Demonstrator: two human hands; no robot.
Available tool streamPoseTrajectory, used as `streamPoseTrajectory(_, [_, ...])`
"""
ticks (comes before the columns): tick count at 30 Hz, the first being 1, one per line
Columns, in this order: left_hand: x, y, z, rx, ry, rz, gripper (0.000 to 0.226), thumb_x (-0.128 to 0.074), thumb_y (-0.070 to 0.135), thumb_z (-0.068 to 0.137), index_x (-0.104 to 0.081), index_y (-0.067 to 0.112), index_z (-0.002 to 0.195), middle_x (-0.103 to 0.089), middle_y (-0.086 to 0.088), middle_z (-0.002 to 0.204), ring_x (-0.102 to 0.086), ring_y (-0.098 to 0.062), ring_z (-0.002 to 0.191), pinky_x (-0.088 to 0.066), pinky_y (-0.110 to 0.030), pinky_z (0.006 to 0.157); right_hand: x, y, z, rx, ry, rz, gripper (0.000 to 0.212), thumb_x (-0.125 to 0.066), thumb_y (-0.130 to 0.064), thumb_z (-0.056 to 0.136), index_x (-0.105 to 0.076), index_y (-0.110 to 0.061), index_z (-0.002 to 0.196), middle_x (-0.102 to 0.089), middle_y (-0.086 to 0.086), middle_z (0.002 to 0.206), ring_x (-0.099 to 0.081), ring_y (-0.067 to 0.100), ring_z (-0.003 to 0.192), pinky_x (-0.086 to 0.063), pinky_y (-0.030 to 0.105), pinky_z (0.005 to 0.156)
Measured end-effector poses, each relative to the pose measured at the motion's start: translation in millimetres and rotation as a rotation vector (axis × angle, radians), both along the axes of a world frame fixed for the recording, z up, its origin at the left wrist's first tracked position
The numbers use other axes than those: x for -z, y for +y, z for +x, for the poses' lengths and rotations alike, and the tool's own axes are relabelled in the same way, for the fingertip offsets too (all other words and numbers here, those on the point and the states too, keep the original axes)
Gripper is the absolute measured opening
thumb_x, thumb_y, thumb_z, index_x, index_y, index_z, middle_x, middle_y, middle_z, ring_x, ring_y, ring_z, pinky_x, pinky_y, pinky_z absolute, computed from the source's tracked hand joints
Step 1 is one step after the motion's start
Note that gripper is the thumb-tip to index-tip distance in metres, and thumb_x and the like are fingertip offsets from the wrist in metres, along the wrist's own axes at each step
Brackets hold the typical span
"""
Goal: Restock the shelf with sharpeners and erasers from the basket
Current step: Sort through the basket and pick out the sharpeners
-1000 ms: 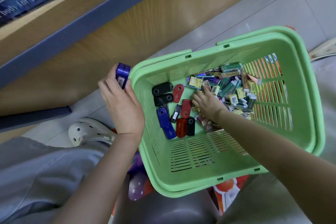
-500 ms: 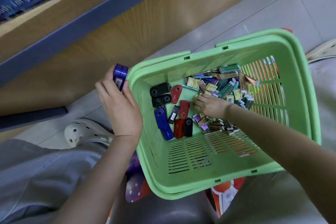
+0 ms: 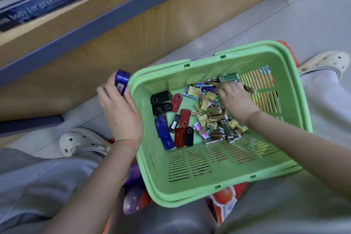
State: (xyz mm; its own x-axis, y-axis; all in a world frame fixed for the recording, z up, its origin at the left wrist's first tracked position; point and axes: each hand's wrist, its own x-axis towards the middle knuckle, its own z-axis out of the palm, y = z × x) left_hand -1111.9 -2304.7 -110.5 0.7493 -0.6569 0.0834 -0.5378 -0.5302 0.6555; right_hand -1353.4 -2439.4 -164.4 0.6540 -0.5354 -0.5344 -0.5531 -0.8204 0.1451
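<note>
A green slotted basket (image 3: 218, 169) rests on my lap. Inside lie several black, red and blue sharpeners (image 3: 171, 119) on the left and a heap of small wrapped erasers (image 3: 212, 112) in the middle and right. My left hand (image 3: 118, 112) sits just outside the basket's left rim and grips a stack of blue sharpeners (image 3: 121, 81). My right hand (image 3: 234, 100) lies palm down on the far part of the eraser heap, fingers spread among the pieces; whether it holds any is hidden.
The wooden shelf unit (image 3: 106, 30) with a grey-blue edge strip runs along the top left, a printed sign (image 3: 43, 0) on it. Pale clogs show at left (image 3: 79, 142) and far right (image 3: 326, 62). Tiled floor (image 3: 284, 21) lies beyond the basket.
My right hand has moved from the middle of the basket to the far right part of the eraser heap. The left hand keeps its hold on the blue sharpeners.
</note>
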Motion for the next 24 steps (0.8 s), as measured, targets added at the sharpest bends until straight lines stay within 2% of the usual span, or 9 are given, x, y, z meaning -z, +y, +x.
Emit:
streamPoseTrajectory(3, [1.1,0.1,0.6,-0.003,0.006,0.002,0.038,-0.035,0.015,0.100,-0.041,-0.004,0.133,-0.046,-0.026,0.113,-0.048,-0.036,0.101,-0.037,-0.039,0.092,16.4,34.9,18.8,-0.003,-0.109,0.303,0.057,-0.057,-0.006,0.088,-0.036,-0.014,0.140,-0.041,0.005,0.138,-0.046,0.018,0.122,-0.039,0.028,0.106])
streamPoseTrajectory(5, [1.4,-0.1,1.1,-0.005,0.013,-0.003,0.037,-0.036,0.013,0.100,-0.041,-0.004,0.133,-0.045,-0.026,0.114,-0.047,-0.034,0.102,-0.037,-0.038,0.092,36.7,46.1,32.2,0.042,-0.043,0.364,0.060,-0.054,-0.024,0.093,-0.027,-0.011,0.144,-0.035,0.007,0.144,-0.038,0.022,0.130,-0.035,0.032,0.109])
streamPoseTrajectory(9, [1.9,1.3,3.1,-0.009,0.039,-0.027,0.035,-0.039,0.006,0.099,-0.041,-0.007,0.131,-0.045,-0.027,0.115,-0.040,-0.020,0.101,-0.027,-0.009,0.090,76.4,61.8,41.7,0.048,0.157,0.296,0.085,-0.065,-0.038,0.085,-0.016,-0.004,0.146,-0.024,0.017,0.151,-0.025,0.031,0.139,-0.021,0.039,0.116])
streamPoseTrajectory(12, [1.1,2.8,3.8,-0.017,0.071,-0.060,0.034,-0.040,0.003,0.098,-0.041,-0.009,0.130,-0.045,-0.027,0.115,-0.039,-0.017,0.101,-0.023,0.001,0.089,85.0,75.5,41.9,0.003,0.207,0.209,0.070,-0.061,-0.038,0.088,-0.028,-0.002,0.139,-0.038,0.017,0.140,-0.033,0.032,0.131,-0.029,0.039,0.112])
streamPoseTrajectory(14, [0.1,4.3,3.8,-0.011,0.077,-0.089,0.035,-0.040,0.005,0.098,-0.041,-0.006,0.131,-0.044,-0.018,0.113,-0.041,-0.019,0.103,-0.031,-0.011,0.095,85.2,78.9,42.8,-0.006,0.232,0.202,0.057,-0.055,-0.034,0.092,-0.035,-0.004,0.135,-0.042,0.014,0.134,-0.039,0.028,0.124,-0.038,0.036,0.105])
streamPoseTrajectory(16, [-3.3,7.5,2.4,0.034,0.054,-0.117,0.035,-0.040,0.009,0.098,-0.040,0.004,0.133,-0.041,-0.010,0.113,-0.043,-0.023,0.104,-0.040,-0.039,0.097,84.6,78.3,43.9,-0.025,0.263,0.231,0.048,-0.053,-0.025,0.094,-0.038,-0.006,0.135,-0.041,0.013,0.131,-0.044,0.025,0.116,-0.046,0.031,0.094])
streamPoseTrajectory(18, [-10.6,10.5,-3.3,0.132,-0.011,-0.140,0.035,-0.040,0.012,0.098,-0.038,0.013,0.132,-0.044,-0.016,0.114,-0.042,-0.024,0.106,-0.042,-0.049,0.093,85.0,78.0,43.5,0.004,0.275,0.289,0.044,-0.052,-0.016,0.094,-0.038,-0.007,0.135,-0.042,0.012,0.128,-0.049,0.020,0.106,-0.047,0.026,0.080])
streamPoseTrajectory(22, [-29.3,14.8,-30.4,0.324,-0.020,-0.172,0.035,-0.043,0.013,0.094,-0.040,0.017,0.128,-0.037,-0.005,0.117,-0.038,-0.010,0.111,-0.034,-0.018,0.100,73.7,71.1,42.7,0.004,0.272,0.427,0.044,-0.050,-0.007,0.093,-0.035,-0.006,0.134,-0.051,0.011,0.120,-0.050,0.016,0.085,-0.044,0.023,0.071])
streamPoseTrajectory(24, [-33.7,12.9,-44.7,0.400,0.102,-0.065,0.036,-0.040,0.023,0.094,-0.039,0.022,0.131,-0.036,0.001,0.116,-0.040,-0.004,0.107,-0.034,-0.010,0.095,62.8,64.5,39.6,-0.026,0.256,0.486,0.040,-0.047,-0.003,0.093,-0.038,-0.005,0.132,-0.052,0.012,0.119,-0.056,0.020,0.091,-0.046,0.025,0.075])
